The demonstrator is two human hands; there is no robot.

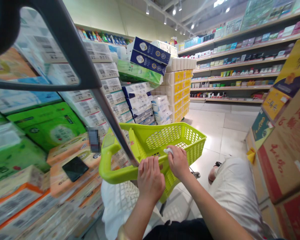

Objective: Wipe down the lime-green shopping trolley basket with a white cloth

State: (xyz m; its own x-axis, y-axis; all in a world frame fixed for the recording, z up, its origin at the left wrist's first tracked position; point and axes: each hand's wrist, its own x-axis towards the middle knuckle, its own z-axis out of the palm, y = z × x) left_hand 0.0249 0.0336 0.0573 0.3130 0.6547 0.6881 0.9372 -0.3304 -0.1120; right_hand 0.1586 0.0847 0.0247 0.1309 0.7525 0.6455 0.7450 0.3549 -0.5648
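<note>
A lime-green plastic shopping basket (190,140) sits on a cart frame just in front of me. My left hand (150,178) is closed round the near rim of the basket, beside the grey metal bar (115,123) that rises to the cart handle. My right hand (178,161) rests on the same rim a little to the right, fingers pinched on a small white cloth or wipe (168,151) pressed against the plastic. The basket looks empty inside.
Stacked tissue packs (52,130) and boxed goods crowd the left, with a dark phone (75,168) lying on one pack. Cardboard cartons (287,140) line the right. Shelves (237,63) run along the back. A tiled aisle (222,130) opens ahead.
</note>
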